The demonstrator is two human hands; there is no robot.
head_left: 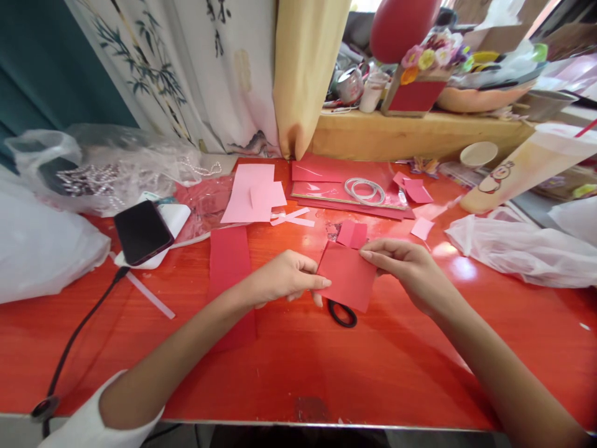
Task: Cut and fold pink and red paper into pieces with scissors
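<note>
A square piece of red paper (347, 274) is held up over the table between both hands. My left hand (296, 278) pinches its left edge, thumb on top. At its upper right corner, my right hand (398, 264) grips the paper between thumb and fingers. A black loop (342, 314), like a scissor handle, shows below the paper; the rest of it is hidden. Small red pieces (352, 234) lie just behind the paper. To the left of my left hand, a long red strip (230, 261) lies flat on the table.
Pink paper (245, 193), thin pink strips (298, 218) and a red packet with silvery rings (364, 191) lie farther back. A phone (143, 232) with a cable and plastic bags (41, 242) are at left. A tall cup (527, 168) and a plastic bag (522, 249) stand at right.
</note>
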